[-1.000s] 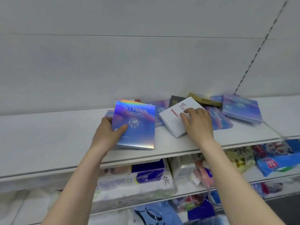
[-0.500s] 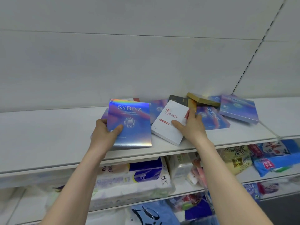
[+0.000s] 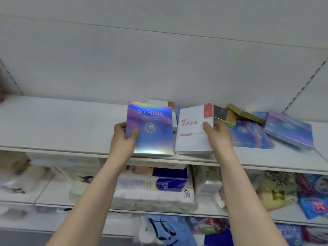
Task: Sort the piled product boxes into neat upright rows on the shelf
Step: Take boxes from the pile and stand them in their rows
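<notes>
My left hand (image 3: 123, 137) grips the left edge of a holographic blue SYRINX box (image 3: 152, 130), held upright at the front of the white shelf (image 3: 58, 128). Beside it my right hand (image 3: 219, 137) grips the right edge of a white box with red print (image 3: 191, 139), also upright. Behind them lies the pile: another white box (image 3: 159, 103), a black and gold box (image 3: 224, 116), a gold box (image 3: 245, 113), a flat blue SYRINX box (image 3: 250, 135) and a tilted blue box (image 3: 289, 131).
The shelf's left half is bare white board, backed by a white panel (image 3: 159, 59). Below, a lower shelf (image 3: 266, 214) holds tissue packs (image 3: 156, 190), a yellow bag (image 3: 278, 190) and blue packets (image 3: 316, 197). A slotted upright runs at the far right.
Both boxes have been raised from lying tilted on the pile to standing upright side by side. The white box turned to face me, and my view shifted right and closer.
</notes>
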The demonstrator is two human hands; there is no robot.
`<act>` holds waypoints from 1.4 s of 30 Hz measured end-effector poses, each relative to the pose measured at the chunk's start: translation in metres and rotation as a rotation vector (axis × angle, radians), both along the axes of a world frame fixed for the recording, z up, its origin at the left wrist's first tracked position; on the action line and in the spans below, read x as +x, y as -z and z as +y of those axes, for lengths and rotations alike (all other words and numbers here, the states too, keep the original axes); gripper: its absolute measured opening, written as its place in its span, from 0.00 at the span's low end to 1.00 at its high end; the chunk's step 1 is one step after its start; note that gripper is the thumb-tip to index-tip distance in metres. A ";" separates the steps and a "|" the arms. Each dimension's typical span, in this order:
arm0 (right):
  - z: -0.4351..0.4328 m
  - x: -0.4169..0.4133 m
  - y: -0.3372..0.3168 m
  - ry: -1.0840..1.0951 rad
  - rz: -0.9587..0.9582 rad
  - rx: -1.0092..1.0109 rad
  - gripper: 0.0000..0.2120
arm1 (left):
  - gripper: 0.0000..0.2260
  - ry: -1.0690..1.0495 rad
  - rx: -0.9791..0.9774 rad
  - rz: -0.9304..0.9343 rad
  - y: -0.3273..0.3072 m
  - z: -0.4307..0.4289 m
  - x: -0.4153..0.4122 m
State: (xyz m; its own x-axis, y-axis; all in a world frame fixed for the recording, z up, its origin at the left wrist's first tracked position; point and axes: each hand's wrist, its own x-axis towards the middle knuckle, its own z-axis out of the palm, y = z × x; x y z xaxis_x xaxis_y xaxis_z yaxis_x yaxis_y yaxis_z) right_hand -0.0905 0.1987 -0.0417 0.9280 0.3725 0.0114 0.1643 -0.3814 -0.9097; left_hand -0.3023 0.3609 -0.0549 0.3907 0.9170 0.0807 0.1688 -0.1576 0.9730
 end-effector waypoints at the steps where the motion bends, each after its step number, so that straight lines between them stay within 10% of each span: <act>1: -0.004 -0.007 -0.003 -0.014 -0.010 0.046 0.10 | 0.14 -0.030 0.005 -0.015 0.000 -0.004 -0.006; 16: -0.006 -0.151 0.009 -0.333 0.045 0.157 0.10 | 0.05 -0.284 -0.111 -0.207 0.052 -0.012 -0.150; 42: 0.279 -0.514 0.026 -0.722 0.026 0.213 0.05 | 0.08 -0.692 -0.172 -0.272 0.061 0.155 -0.553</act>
State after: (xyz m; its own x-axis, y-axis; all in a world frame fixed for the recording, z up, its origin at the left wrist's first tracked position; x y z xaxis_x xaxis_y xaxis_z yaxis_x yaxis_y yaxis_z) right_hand -0.6048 0.4774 -0.0674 0.4546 0.8807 0.1330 0.2842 -0.0019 -0.9588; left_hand -0.8551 0.5155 -0.1156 -0.2910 0.9538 -0.0746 -0.0758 0.0547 0.9956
